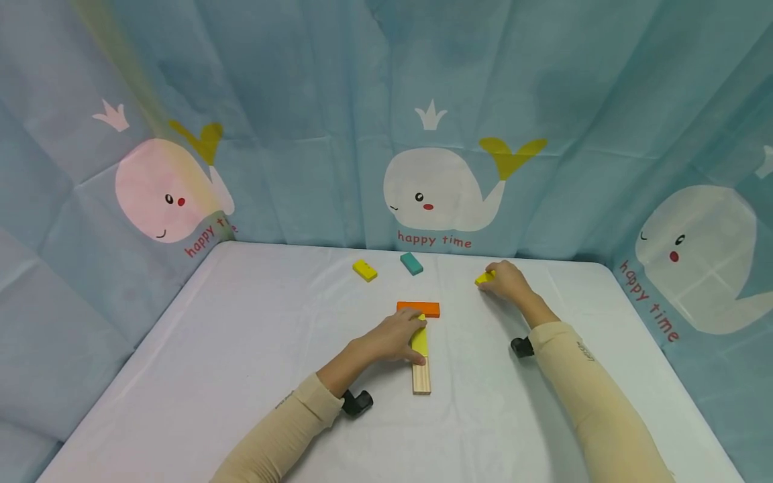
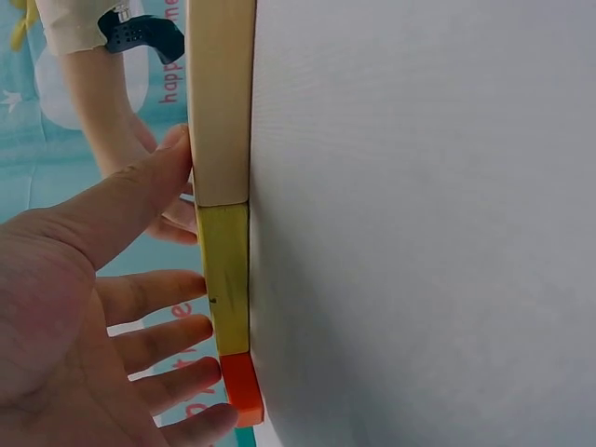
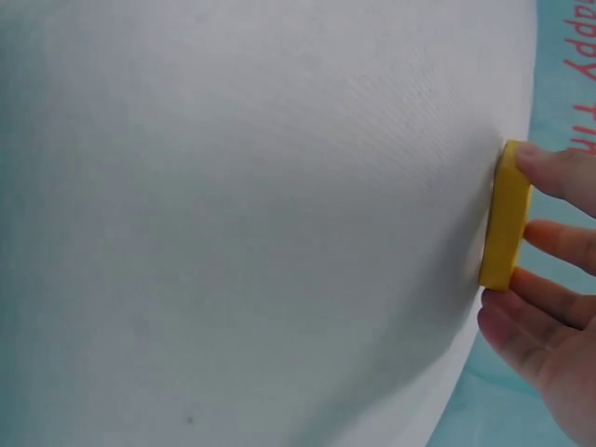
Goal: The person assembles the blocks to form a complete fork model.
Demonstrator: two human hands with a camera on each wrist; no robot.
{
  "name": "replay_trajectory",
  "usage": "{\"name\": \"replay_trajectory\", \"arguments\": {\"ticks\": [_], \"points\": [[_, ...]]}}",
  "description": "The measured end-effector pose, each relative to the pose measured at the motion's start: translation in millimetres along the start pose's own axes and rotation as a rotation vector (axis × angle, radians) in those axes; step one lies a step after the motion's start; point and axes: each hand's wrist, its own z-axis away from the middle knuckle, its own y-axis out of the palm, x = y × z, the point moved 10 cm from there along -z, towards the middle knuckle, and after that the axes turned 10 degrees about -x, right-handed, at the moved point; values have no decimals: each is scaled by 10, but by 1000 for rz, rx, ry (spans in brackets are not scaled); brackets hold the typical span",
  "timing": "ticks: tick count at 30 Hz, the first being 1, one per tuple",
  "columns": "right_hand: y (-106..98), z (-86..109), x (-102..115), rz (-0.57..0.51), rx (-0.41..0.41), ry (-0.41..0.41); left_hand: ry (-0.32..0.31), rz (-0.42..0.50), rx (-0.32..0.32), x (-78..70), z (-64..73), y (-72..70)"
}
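My left hand reaches over a row of flat blocks on the table. Its fingers are nearly straight, with the tips along the row's side in the left wrist view. A plain wooden block forms the near end, a yellow block lies end to end with it, and an orange block lies crosswise at the far end. The thumb touches the wooden block. Farther back on the right, my right hand grips another yellow block between thumb and fingers, low at the table surface.
Toward the back of the white-covered table lie a loose yellow block and a teal block. A blue curtain printed with whales hangs right behind the table and along both sides.
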Motion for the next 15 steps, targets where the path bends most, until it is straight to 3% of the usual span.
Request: {"name": "replay_trajectory", "arguments": {"ticks": [15], "points": [[-7, 40, 41, -55, -40, -19, 14, 10, -7, -7, 17, -18]]}}
